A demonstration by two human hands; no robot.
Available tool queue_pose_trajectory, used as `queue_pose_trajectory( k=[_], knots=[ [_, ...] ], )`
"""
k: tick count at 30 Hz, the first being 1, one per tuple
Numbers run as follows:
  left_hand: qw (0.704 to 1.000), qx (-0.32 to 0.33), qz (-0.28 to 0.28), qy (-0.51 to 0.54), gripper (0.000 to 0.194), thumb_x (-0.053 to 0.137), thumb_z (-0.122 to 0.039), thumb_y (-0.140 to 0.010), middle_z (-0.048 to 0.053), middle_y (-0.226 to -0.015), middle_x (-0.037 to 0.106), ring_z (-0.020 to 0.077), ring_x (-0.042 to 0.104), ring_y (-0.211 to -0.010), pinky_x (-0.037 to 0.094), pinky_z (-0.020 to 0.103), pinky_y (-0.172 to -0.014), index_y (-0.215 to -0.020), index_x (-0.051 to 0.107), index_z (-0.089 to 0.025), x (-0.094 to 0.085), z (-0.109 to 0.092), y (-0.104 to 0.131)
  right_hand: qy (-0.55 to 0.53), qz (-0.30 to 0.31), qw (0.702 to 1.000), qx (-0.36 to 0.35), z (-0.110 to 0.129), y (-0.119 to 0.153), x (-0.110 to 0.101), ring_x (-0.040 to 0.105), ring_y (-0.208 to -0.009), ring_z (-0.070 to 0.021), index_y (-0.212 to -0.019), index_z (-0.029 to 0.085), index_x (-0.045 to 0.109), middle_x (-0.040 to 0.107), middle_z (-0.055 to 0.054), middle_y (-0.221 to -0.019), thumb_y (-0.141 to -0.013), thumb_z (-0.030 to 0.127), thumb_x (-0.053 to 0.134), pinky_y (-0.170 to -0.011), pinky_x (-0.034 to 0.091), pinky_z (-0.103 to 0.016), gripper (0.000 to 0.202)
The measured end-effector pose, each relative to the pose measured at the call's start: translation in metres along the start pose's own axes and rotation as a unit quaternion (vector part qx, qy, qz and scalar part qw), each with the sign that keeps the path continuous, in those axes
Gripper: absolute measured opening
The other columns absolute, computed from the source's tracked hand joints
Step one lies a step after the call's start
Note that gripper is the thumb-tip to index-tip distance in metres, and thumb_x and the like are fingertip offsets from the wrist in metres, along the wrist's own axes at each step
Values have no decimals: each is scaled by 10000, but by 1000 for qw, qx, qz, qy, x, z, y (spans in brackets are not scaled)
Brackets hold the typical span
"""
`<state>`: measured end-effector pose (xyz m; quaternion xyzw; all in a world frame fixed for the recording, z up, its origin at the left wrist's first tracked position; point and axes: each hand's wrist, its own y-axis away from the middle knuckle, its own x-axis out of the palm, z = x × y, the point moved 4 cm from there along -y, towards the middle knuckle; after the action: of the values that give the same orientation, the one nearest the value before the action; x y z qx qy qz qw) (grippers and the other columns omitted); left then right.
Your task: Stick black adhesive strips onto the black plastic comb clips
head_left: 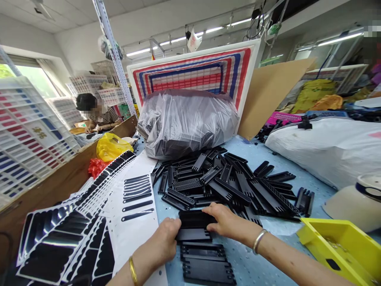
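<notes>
Black flat plastic pieces with notched ends lie side by side in front of me. My left hand is closed at the left end of the upper black plastic piece, its fingertips partly hidden. At that piece's right end, my right hand grips with thumb and forefinger on either edge. Just below, nearer to me, more of these pieces form a short row. Beyond my hands spreads a loose heap of similar black pieces, some with a patterned face.
Left of my hands are a white sheet with black strip stickers and more sticker sheets. A yellow bin with small parts stands right. Behind the heap sits a full plastic bag against a striped crate. Another person sits far left.
</notes>
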<state>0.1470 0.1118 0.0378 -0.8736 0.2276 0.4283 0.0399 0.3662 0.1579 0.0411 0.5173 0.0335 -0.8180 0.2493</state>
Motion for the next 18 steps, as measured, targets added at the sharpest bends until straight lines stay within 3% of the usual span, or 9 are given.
queue_pose_trajectory(
  k=[6, 10, 14, 16, 18],
  knots=[
    [982, -136, 51, 124, 148, 585, -131, -693, -39, -612, 591, 165, 586, -571, 472, 264, -559, -798, 679, -173, 4, 10, -13, -11, 17, 1000, 12, -8, -2, -2, 601, -1121, -264, -1204, 237, 694, 665, -87, -1157, -730, 229, 686, -981, 451, -347, 474],
    [976, -177, 14, 124, 134, 548, -159, -736, -42, -551, 557, 156, 557, -473, 438, 262, -483, -815, 654, -136, 8, 18, -16, -5, 27, 999, 22, -6, -4, -5, 608, -1119, -272, -1173, 225, 710, 663, -100, -1171, -718, 236, 681, -971, 458, -343, 456],
    [984, -134, -66, 97, 379, 622, -241, -750, -16, -664, 611, 182, 612, -624, 468, 287, -636, -1100, 654, -99, 4, 18, -13, 4, 31, 999, 22, 3, -3, -7, 636, -1047, -272, -1053, 212, 751, 696, -94, -1092, -695, 219, 675, -892, 484, -319, 366],
    [989, -101, -72, 84, 555, 637, -288, -757, -14, -683, 617, 193, 610, -635, 470, 297, -649, -1274, 588, -94, 5, 15, -13, 12, 29, 999, 21, 7, -1, -8, 642, -1009, -279, -969, 210, 766, 712, -89, -1028, -684, 214, 675, -853, 488, -322, 300],
    [993, -83, -54, 71, 601, 636, -281, -756, -17, -661, 606, 198, 597, -622, 463, 296, -626, -1320, 561, -89, 9, 12, -16, 17, 29, 999, 18, 10, 0, -7, 654, -940, -278, -864, 211, 772, 723, -74, -921, -670, 216, 683, -811, 491, -325, 213]
  ],
)
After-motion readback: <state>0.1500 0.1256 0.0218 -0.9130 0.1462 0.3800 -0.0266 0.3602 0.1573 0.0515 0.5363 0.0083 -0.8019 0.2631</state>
